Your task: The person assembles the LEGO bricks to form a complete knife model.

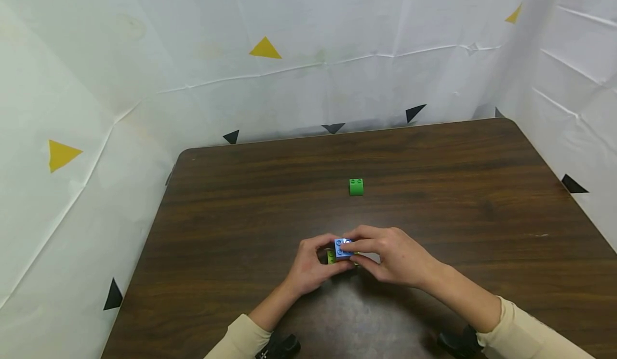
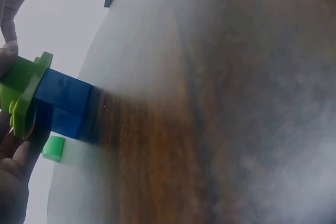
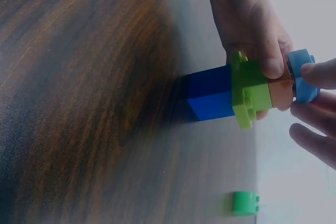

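Observation:
A stack of toy building bricks stands on the table between both hands. Dark blue bricks [image 3: 212, 95] form its base. Above them sit a wider lime-green piece [image 3: 243, 100] with studs jutting out sideways and a lime-green brick [image 3: 257, 82]. A brown brick [image 3: 281, 94] comes over those, topped by a light blue brick [image 1: 343, 254]. My left hand [image 1: 310, 268] grips the stack from the left, its thumb at the lime-green and brown bricks. My right hand [image 1: 400, 257] pinches the light blue brick at the top, partly covering it in the head view.
A bright green brick [image 1: 356, 187] with a rounded side lies farther back on the brown wooden table [image 1: 241, 203]. White sheeting [image 1: 337, 16] with yellow and black triangles surrounds the table at the back and sides.

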`<state>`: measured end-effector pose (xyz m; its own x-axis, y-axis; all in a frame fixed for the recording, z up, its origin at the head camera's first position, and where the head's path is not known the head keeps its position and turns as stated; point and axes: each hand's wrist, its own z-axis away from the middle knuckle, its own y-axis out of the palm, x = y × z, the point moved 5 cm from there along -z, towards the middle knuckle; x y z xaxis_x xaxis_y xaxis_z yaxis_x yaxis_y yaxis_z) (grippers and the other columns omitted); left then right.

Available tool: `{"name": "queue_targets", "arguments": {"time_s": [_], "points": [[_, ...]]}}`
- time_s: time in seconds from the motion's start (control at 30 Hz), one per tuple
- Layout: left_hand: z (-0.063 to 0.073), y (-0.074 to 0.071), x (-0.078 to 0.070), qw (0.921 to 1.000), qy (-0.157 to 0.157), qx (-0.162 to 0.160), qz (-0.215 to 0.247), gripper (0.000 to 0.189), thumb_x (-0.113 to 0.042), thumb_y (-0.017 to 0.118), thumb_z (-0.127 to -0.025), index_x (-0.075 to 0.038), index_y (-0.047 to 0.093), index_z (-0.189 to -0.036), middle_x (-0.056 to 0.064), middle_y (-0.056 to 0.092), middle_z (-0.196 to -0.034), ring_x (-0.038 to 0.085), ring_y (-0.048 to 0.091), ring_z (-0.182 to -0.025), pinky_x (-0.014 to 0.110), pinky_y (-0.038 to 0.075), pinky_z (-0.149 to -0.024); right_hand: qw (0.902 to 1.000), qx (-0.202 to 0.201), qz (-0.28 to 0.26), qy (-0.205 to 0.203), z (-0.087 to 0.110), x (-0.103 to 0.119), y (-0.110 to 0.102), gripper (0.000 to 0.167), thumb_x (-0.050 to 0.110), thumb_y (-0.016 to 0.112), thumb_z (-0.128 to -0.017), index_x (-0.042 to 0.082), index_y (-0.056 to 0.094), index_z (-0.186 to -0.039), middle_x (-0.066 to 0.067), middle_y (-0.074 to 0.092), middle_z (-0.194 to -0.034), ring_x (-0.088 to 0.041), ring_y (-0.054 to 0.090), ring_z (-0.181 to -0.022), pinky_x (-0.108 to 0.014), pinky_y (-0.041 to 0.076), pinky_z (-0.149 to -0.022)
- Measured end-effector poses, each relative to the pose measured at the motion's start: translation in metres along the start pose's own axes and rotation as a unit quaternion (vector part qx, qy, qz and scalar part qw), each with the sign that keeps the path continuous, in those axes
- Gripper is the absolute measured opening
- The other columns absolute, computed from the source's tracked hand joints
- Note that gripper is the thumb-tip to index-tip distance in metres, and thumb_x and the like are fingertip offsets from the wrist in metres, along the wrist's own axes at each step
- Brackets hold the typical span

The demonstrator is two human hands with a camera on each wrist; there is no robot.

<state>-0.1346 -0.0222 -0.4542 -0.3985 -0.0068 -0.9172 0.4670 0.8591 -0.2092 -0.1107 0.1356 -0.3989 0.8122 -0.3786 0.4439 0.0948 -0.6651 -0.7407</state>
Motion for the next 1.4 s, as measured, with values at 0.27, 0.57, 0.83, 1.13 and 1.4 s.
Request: {"name": "queue_targets", "arguments": {"time_s": [0.27,0.57,0.83,1.13,1.4], "points": [[0.0007,0.0000,0.0005,0.9999,-0.004,-0.005,-0.009,0.028,-0.002,0.083,-0.077,-0.004,0.070,-0.103,0.007,0.071,-0.098,0.013,0.066,-0.089,0.038,0.057,-0.075,0.9994,0.023,0.017,0.020,-0.0010,-0.0015,0.0011,0.035,0.005,0.081,-0.079,0.009,0.075,-0.112,-0.002,0.067,-0.111,-0.011,0.068,-0.091,-0.024,0.055,-0.073],[0.0000,-0.0009,-0.0006,0.9998,0.006,-0.010,-0.014,0.029,-0.002,0.083,-0.077,-0.003,0.070,-0.102,0.007,0.071,-0.097,0.012,0.066,-0.088,0.037,0.057,-0.073,0.9984,0.036,0.041,0.011,-0.0037,0.0013,0.0008,0.033,0.006,0.081,-0.080,0.010,0.075,-0.112,-0.001,0.066,-0.110,-0.010,0.068,-0.089,-0.023,0.055,-0.072],[-0.0008,-0.0019,-0.0054,0.9992,0.021,-0.010,-0.032,0.028,-0.001,0.083,-0.076,-0.004,0.069,-0.100,0.007,0.071,-0.096,0.012,0.066,-0.087,0.039,0.057,-0.073,0.9980,0.041,0.047,0.012,-0.0061,0.0027,0.0007,0.032,0.006,0.081,-0.080,0.010,0.075,-0.111,-0.001,0.066,-0.110,-0.010,0.068,-0.087,-0.023,0.055,-0.071],[-0.0012,-0.0005,-0.0060,0.9995,0.013,-0.007,-0.027,0.028,-0.001,0.083,-0.077,-0.004,0.069,-0.101,0.006,0.071,-0.097,0.011,0.066,-0.088,0.036,0.057,-0.074,0.9971,0.052,0.046,0.030,-0.0065,0.0036,0.0008,0.030,0.007,0.081,-0.080,0.010,0.076,-0.109,0.001,0.066,-0.108,-0.009,0.068,-0.086,-0.023,0.055,-0.071],[-0.0010,0.0002,-0.0062,0.9996,0.005,-0.007,-0.026,0.028,-0.001,0.083,-0.077,-0.004,0.069,-0.102,0.006,0.071,-0.098,0.011,0.066,-0.089,0.034,0.057,-0.075,0.9966,0.055,0.042,0.046,-0.0054,0.0023,0.0014,0.030,0.007,0.081,-0.080,0.011,0.076,-0.109,0.002,0.066,-0.108,-0.009,0.068,-0.087,-0.024,0.055,-0.071]]}}
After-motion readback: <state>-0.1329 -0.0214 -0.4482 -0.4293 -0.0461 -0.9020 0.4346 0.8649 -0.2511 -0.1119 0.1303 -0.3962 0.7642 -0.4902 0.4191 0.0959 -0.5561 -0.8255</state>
